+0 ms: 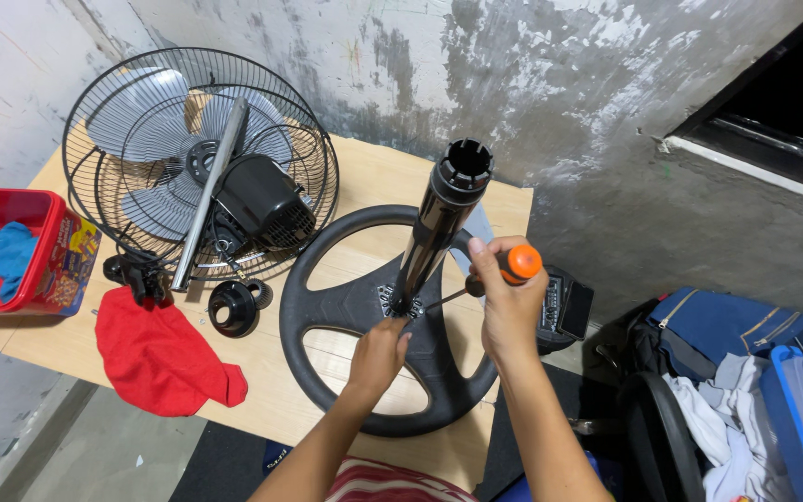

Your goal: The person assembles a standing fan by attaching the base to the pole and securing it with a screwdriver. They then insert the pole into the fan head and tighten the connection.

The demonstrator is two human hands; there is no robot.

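A round black fan base (327,307) with spokes lies on the wooden table (378,181). A shiny black pole (439,218) stands upright from its hub. My left hand (378,358) rests on the hub at the pole's foot. My right hand (508,302) grips a screwdriver with an orange and black handle (519,263); its thin shaft slants down to the hub at the pole's base.
A fan head (202,163) with wire guard, grey blades and black motor lies at the table's back left, a metal tube across it. A red cloth (155,358), black round caps (232,307), a red bin (11,251) and a black box (564,307) lie around. Bags sit on the right.
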